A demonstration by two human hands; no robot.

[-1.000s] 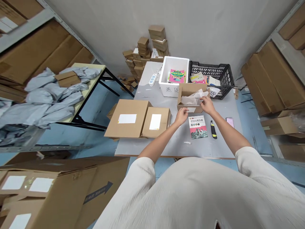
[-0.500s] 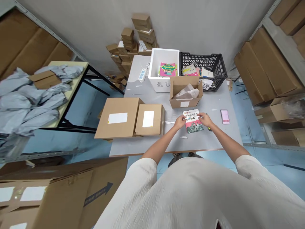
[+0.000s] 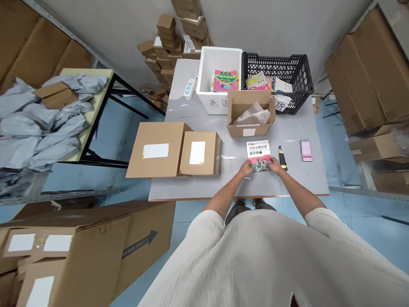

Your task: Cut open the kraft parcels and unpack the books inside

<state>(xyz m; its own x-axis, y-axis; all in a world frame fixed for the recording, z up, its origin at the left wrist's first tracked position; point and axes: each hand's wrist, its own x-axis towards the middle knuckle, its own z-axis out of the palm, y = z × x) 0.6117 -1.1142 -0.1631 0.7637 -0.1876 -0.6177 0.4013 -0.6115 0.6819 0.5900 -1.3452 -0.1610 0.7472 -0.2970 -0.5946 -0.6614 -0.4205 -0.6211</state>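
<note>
A book [image 3: 259, 152] with a white and red cover lies on the grey table, its title facing me. My left hand [image 3: 246, 168] grips its lower left edge. On the lower right edge, my right hand [image 3: 274, 165] has its fingers closed. Just behind the book is an open cardboard box [image 3: 246, 130] with crumpled white paper [image 3: 252, 115] inside. A black and yellow box cutter [image 3: 282, 158] rests to the right of my right hand.
Two closed cartons [image 3: 156, 140] [image 3: 200, 147] stand on the table's left. At the back are a white bin [image 3: 204, 96] and a black crate [image 3: 300, 91], both with books. A pink phone [image 3: 306, 150] lies at right. Grey parcels [image 3: 44, 128] cover a side table.
Both hands have moved from the book's upper sides down to its lower corners. The box cutter, partly hidden before, now shows fully. The camera view has shifted.
</note>
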